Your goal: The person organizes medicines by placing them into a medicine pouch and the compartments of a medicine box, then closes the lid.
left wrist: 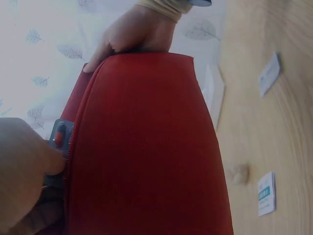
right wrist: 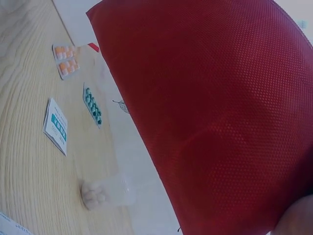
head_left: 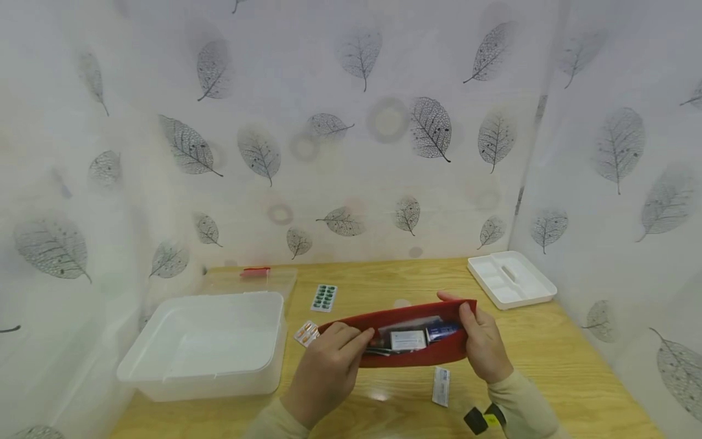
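Observation:
Both hands hold up a red zip pouch (head_left: 452,352) above the table, its long opening facing the head camera. Inside lie a white box (head_left: 407,340), a blue packet (head_left: 440,331) and some flat packs at the left. My right hand (head_left: 487,344) grips the pouch's right end, thumb over the rim. At the left end, my left hand (head_left: 329,372) has its fingers at the opening. The left wrist view shows it pinching a blister pack (left wrist: 59,134) with a red capsule beside the zip; part of that pack is hidden behind the thumb.
A translucent bin (head_left: 208,366) stands left, with a clear lid (head_left: 282,280) behind it. Green (head_left: 324,298) and orange (head_left: 305,333) capsule packs, a white-and-blue packet (head_left: 441,386), a folded leaflet (right wrist: 56,127) and a clear jar (right wrist: 105,193) are on the table. A white divided tray (head_left: 512,280) sits back right.

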{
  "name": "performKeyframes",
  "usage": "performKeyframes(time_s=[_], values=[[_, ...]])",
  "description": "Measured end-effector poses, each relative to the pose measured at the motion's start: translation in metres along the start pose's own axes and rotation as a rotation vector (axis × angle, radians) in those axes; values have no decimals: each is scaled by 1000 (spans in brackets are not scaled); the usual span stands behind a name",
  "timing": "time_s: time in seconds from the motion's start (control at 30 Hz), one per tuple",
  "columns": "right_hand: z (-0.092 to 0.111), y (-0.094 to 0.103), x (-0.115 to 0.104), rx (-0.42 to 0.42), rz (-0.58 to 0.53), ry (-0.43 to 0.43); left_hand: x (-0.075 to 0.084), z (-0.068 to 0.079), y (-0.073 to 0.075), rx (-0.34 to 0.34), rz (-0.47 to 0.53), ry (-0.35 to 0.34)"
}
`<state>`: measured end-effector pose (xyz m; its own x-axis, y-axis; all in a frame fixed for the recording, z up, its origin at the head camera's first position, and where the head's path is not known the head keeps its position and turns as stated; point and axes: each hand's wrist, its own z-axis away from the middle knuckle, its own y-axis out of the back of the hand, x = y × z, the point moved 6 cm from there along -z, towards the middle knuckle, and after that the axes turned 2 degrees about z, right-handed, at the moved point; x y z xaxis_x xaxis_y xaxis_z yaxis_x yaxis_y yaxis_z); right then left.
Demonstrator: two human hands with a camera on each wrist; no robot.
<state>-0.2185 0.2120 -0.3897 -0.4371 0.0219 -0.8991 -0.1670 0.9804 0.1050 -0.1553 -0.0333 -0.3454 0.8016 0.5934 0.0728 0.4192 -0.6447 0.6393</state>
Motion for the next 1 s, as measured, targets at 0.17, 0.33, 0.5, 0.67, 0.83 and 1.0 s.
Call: performKeyframes(time_s=[0.17, 0.33, 0.5, 0.67, 0.83, 1.0], values=[[1, -1, 0, -6, 7, -5, 1, 0, -3, -58, -53, 2], [1, 0, 1, 20, 14, -26, 0, -1, -3, -72, -95, 1], [2, -1, -1, 0, -13, -4, -2, 0, -6, -107, -131, 17], [3, -3, 0, -34, -34, 2, -4, 3, -12, -189, -153, 67], [4, -3, 1, -9, -13, -8, -2, 5, -15, -192, -119, 81], [3, -5, -1, -20, -43, -7, 4, 7, -20, -200, -84, 52]])
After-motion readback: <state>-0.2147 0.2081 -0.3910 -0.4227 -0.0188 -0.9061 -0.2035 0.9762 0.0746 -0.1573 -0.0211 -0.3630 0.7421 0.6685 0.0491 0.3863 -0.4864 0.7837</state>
